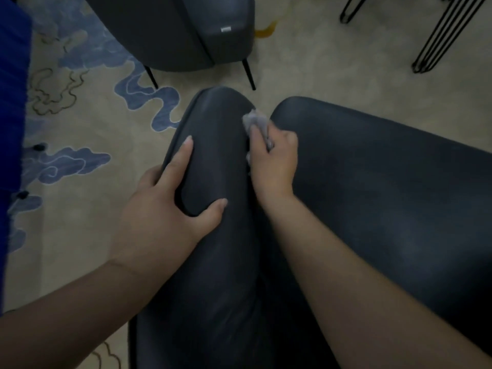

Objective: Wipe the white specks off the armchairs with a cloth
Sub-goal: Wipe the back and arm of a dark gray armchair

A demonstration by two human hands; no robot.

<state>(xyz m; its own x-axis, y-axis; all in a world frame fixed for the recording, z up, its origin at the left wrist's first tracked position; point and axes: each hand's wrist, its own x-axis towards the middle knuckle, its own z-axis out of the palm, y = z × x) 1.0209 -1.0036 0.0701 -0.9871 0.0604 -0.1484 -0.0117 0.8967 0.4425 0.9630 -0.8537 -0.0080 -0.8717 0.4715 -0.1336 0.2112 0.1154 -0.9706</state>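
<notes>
The armrest (210,166) of the near armchair (372,209) is steadied by the left hand (170,209), fingers and thumb clasped round its edge. The grey cloth (257,123) is gripped in the right hand (274,161) and pressed against the armrest's inner side. Short, firm strokes into the crease are best made while the armrest is held firm. A second armchair (173,30) stands beyond on the carpet (80,115).
</notes>
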